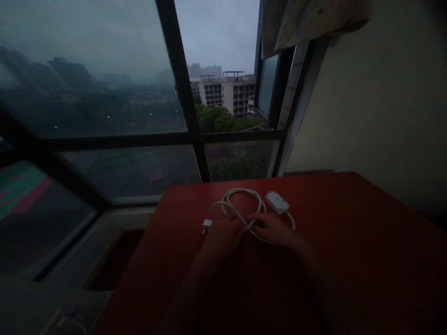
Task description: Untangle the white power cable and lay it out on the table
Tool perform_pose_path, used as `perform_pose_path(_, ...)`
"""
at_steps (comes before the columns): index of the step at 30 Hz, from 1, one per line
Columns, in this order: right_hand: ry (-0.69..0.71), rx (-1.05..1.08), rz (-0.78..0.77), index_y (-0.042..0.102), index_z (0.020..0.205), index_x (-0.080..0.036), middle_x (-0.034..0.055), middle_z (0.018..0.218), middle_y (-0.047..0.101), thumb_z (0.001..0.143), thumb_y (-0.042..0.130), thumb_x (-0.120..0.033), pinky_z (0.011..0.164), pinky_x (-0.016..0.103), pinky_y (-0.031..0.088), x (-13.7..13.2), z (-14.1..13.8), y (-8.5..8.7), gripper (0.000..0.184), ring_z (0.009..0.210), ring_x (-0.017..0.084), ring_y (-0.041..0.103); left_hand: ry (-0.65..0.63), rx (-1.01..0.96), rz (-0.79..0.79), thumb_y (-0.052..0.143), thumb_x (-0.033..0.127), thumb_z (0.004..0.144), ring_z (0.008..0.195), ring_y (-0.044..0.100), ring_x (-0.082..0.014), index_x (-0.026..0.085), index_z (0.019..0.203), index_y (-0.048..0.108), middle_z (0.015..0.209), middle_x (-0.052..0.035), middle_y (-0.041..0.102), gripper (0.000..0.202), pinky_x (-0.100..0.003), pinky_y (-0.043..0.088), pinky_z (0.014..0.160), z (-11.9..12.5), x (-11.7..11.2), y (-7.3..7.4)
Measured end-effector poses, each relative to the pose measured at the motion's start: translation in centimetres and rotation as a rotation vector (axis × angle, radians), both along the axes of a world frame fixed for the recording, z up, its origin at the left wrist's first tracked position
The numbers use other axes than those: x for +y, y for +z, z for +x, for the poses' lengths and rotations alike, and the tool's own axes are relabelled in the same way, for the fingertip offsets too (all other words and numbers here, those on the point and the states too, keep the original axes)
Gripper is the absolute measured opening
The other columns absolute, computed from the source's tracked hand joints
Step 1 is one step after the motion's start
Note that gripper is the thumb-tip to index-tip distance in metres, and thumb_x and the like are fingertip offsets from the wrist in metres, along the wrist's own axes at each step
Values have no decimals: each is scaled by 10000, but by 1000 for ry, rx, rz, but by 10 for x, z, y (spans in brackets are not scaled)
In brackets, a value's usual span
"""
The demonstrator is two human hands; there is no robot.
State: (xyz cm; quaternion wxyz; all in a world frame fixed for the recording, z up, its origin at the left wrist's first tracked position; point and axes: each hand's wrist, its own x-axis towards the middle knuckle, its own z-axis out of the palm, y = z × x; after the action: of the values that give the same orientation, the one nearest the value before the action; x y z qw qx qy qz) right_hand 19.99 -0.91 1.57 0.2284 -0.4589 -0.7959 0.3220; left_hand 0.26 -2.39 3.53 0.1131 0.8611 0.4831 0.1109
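A white power cord [243, 190] lies in loose loops on the reddish-brown table. Its plug [207, 224] sits just left of my left hand, and a small white box [277, 202] with dark spots near its corners is on the cord's other end, beyond my right hand. My left hand [225, 230] is closed over the crossing strands near the middle; its fingertips are partly hidden and dim. Facing it, my right hand [274, 227] pinches a piece of the cord between thumb and fingers. Both hands are close together, low over the tabletop.
The table [335, 214] reaches back to a dark-framed window [146, 141], with one pane swung outward at the right. A pale wall [370, 111] rises on the right. Fabric [314, 21] hangs at the top. Beyond the table's left edge is a low sill [129, 216].
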Motion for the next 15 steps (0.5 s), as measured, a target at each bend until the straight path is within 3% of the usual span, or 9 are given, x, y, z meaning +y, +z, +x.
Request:
perform_pose_path(4, -7, -12, 8, 684, 1066, -206, 46, 967, 727, 813, 532, -170, 741, 260, 473, 0, 1, -1, 297, 809, 168, 657, 246, -155, 130, 404, 305, 940, 893, 610, -168, 223, 965, 649, 1019, -54, 651, 260, -267, 451, 808, -19, 7, 12)
perform_pose_path(8, -9, -9, 7, 683, 1058, -205, 36, 924, 727, 816, 540, -166, 711, 247, 467, 0, 1, -3, 284, 777, 156, 652, 552, -234, 223, 443, 369, 915, 855, 624, -187, 201, 1076, 628, 1088, -90, 633, 297, -269, 467, 738, -46, 25, 12)
perform_pose_path(12, 1, 20, 9, 678, 1061, -196, 50, 949, 726, 804, 553, -149, 728, 259, 480, 1, 3, -6, 290, 802, 163, 661, 441, -254, 167, 409, 362, 927, 911, 628, -211, 185, 1042, 654, 1049, -88, 680, 323, -298, 462, 796, -64, 39, -1)
perform_pose_path(15, 4, 32, 17, 670, 1079, -199, 61, 976, 722, 783, 559, -122, 743, 269, 488, 2, 3, -9, 325, 820, 169, 662, 384, -295, 98, 355, 394, 940, 803, 634, -202, 179, 903, 671, 888, -74, 703, 384, -297, 461, 728, -66, 41, -10)
